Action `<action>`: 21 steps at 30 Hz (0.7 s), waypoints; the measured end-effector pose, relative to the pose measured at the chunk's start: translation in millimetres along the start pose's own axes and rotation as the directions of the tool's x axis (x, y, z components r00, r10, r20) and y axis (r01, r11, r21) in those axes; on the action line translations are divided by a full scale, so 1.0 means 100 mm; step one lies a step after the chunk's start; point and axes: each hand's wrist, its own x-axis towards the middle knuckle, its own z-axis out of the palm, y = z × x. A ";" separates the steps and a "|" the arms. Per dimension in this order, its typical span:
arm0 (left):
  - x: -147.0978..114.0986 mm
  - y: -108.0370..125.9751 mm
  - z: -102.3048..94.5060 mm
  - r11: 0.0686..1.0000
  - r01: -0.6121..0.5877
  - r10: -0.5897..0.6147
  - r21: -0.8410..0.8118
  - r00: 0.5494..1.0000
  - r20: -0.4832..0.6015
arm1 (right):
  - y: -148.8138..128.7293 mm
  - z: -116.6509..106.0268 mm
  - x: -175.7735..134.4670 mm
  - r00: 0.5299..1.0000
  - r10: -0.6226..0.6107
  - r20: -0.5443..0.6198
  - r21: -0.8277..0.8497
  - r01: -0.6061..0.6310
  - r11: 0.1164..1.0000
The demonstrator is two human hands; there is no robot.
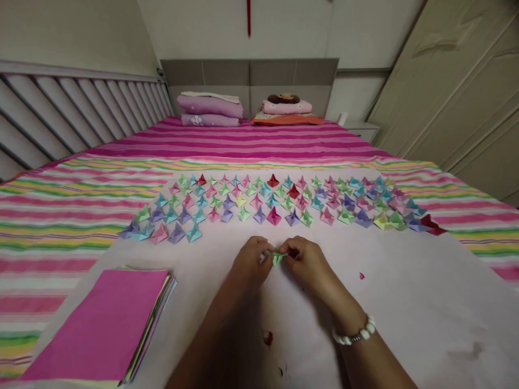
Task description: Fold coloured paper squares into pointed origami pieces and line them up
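Observation:
Between my two hands is a small green folded paper boat (278,257), held above the white sheet (194,302). My left hand (254,260) pinches its left tip between thumb and fingers. On the other side, my right hand (303,262) grips the right tip the same way, a white bead bracelet (354,334) round that wrist. Just beyond my hands stand rows of finished paper boats in pink, green, blue, purple, yellow and red, such as a magenta boat (274,216) and a dark red boat (433,225).
A stack of coloured paper (97,324), magenta on top, lies at the left front. Small red scraps (268,339) and a pink scrap (361,276) rest on the sheet. Striped bedding (81,216) surrounds it. Folded bedding (210,108) sits by the headboard (227,73).

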 end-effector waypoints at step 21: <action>-0.02 0.27 -0.14 0.987 -0.122 0.078 -0.105 0.932 -0.354 | -0.01 -0.04 -0.02 1.000 -0.019 0.025 -0.109 0.021 0.994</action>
